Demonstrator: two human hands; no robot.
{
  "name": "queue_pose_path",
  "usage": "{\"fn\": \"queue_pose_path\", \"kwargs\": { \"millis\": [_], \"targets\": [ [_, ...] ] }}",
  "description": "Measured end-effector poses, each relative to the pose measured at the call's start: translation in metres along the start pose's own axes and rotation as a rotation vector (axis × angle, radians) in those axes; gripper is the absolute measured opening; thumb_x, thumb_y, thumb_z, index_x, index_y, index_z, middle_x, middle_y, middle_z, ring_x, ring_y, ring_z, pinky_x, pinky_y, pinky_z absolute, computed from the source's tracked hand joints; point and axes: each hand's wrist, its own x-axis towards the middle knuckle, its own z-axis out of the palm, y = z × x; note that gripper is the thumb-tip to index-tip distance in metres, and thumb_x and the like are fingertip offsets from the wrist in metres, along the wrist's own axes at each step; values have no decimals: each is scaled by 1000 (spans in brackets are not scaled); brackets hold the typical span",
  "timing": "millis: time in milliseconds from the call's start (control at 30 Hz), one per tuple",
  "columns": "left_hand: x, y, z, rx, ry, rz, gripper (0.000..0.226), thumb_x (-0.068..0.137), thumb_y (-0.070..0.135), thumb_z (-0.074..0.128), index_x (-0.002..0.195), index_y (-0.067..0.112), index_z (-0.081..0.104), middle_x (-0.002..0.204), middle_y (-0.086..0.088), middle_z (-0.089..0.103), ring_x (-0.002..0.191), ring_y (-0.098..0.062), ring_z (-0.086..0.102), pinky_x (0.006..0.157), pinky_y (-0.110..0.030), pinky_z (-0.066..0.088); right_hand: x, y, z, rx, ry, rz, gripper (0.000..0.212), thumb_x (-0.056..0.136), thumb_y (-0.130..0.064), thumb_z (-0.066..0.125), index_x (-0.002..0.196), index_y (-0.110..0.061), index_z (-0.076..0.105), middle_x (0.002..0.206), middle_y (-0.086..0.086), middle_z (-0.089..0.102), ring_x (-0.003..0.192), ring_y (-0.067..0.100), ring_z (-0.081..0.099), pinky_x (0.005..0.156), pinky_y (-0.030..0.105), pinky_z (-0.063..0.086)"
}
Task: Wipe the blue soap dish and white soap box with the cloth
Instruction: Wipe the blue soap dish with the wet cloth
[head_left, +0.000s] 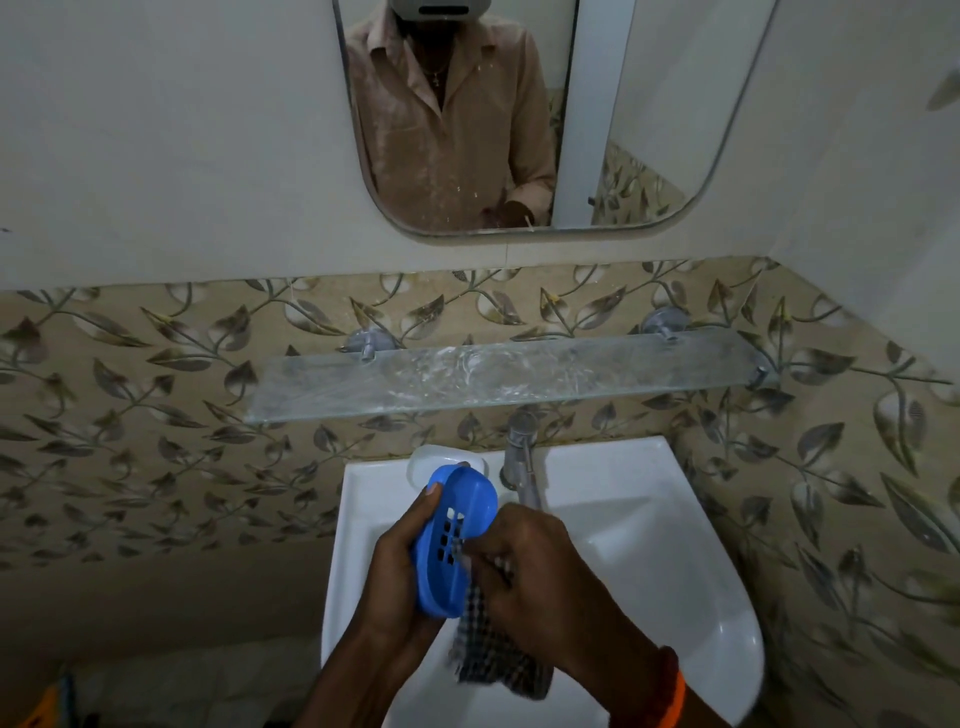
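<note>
Partly hidden: blue soap dish (454, 540) in left grip (400, 582), checked cloth (493, 654) in right grip (535, 566).

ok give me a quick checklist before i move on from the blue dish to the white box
1. Blue soap dish held firmly: ok, the left hand wraps its back, tilted up over the sink.
2. Cloth in hand: ok, the right hand bunches the checked cloth against the dish's slotted face.
3. Dish wiped clean: cannot tell, the picture is too dim and blurred to judge residue.
4. White soap box within reach: ok, it sits on the sink's back ledge, left of the tap.
5. Somewhere to set the dish down: ok, the glass shelf above holds nothing.
6. Tap off: cannot tell.
</note>
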Motion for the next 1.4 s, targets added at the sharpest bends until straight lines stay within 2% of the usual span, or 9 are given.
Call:
{"fn": "queue_pose_path", "kwargs": {
  "millis": [200, 300, 467, 600, 700, 967, 1133, 1267, 1400],
  "targets": [
    [-1, 4, 11, 128, -11, 13, 40, 85, 48, 63, 112, 23, 79, 113, -15, 78, 95, -29, 78, 69, -35, 63, 22, 5, -17, -173, 6, -37, 25, 102, -28, 44, 113, -13, 61, 104, -1, 46, 81, 9, 54, 73, 19, 51],
    [1, 7, 11, 135, 12, 62, 40, 88, 41, 63, 117, 16, 77, 105, -17, 78, 86, -28, 77, 66, -33, 62, 16, 6, -10, -158, -39, -100, 19, 99, -20, 48, 103, -11, 64, 95, -4, 43, 80, 10, 49, 71, 16, 37],
    [3, 8, 11, 76, -15, 87, 38, 84, 39, 64, 101, 9, 81, 81, -17, 73, 65, -26, 72, 55, -32, 59, 4, 4, -10, -32, -144, -122, 14, 90, -12, 58, 86, -13, 71, 88, -4, 59, 81, 2, 54, 68, 2, 37],
    [2, 8, 14, 100, -34, 47, 40, 90, 40, 64, 114, 11, 78, 106, -20, 78, 87, -30, 77, 67, -35, 63, 24, 10, -24, -174, -76, -128, 22, 99, -17, 48, 97, -10, 69, 98, 3, 55, 88, 15, 56, 79, 27, 52],
    [1, 7, 14, 144, -17, 79, 37, 90, 42, 63, 107, 15, 80, 103, -16, 79, 88, -27, 77, 68, -33, 62, 31, 11, -28, -244, -66, -98, 21, 101, -16, 44, 104, -12, 64, 106, 4, 48, 86, 18, 58, 78, 32, 54],
    [4, 9, 18, 78, -18, 76, 44, 87, 49, 62, 86, 9, 81, 84, -19, 63, 70, -29, 59, 63, -35, 48, 5, 12, -14, -27, -179, -162, 17, 90, -18, 58, 88, -16, 74, 89, -4, 62, 81, -7, 47, 72, 1, 36],
    [9, 4, 17, -3, -79, 33, 42, 89, 42, 63, 100, 7, 82, 92, -17, 78, 78, -27, 76, 70, -35, 62, 22, 19, -29, -159, -54, -143, 19, 100, -18, 51, 101, -9, 67, 99, 6, 56, 83, 19, 60, 75, 38, 56],
    [11, 9, 17, -10, -85, 68, 41, 87, 43, 63, 103, 10, 82, 95, -14, 78, 80, -25, 76, 67, -32, 63, 7, 23, -18, -208, 80, -156, 22, 100, -25, 52, 114, -13, 64, 106, 5, 53, 89, 19, 59, 77, 37, 55],
    [10, 4, 16, -88, -95, 69, 49, 88, 46, 61, 111, 7, 78, 95, -16, 70, 79, -26, 67, 67, -33, 56, -11, 30, -9, 15, 123, -155, 34, 99, -25, 55, 133, -20, 57, 123, -2, 50, 104, 11, 58, 89, 34, 52]
  ]
}}
